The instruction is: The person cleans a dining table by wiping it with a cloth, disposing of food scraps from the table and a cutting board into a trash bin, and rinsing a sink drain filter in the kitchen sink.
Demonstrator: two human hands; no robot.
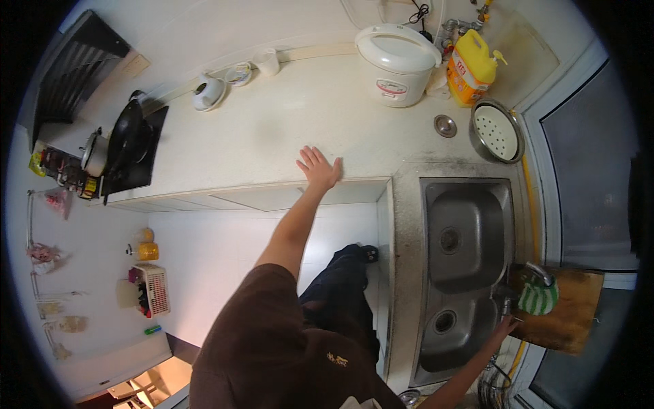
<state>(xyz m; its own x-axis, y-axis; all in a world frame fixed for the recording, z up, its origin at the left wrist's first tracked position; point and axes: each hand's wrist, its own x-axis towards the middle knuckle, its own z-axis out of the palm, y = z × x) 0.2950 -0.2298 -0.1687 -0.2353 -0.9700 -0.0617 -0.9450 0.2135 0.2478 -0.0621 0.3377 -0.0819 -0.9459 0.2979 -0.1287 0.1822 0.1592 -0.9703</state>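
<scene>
My left hand (319, 169) rests palm down on the pale countertop (230, 128), near its front edge, fingers spread and holding nothing. Across the steel double sink (467, 230), my right hand (505, 325) reaches to the base of the faucet (540, 273). Its fingers are at the metal fitting there, but the grip is too small to make out. Just beyond that hand, a green and white striped cloth (539, 299) lies on a wooden cutting board (572, 317) and partly under the spout. Both sink basins show their drains.
A white rice cooker (396, 71), a yellow pump jug (470, 66), a steel pot with a perforated insert (495, 130) and a sink strainer (445, 126) stand on the counter. Farther left are a white teapot (208, 92) and a wok (125, 135) on the black cooktop (135, 171).
</scene>
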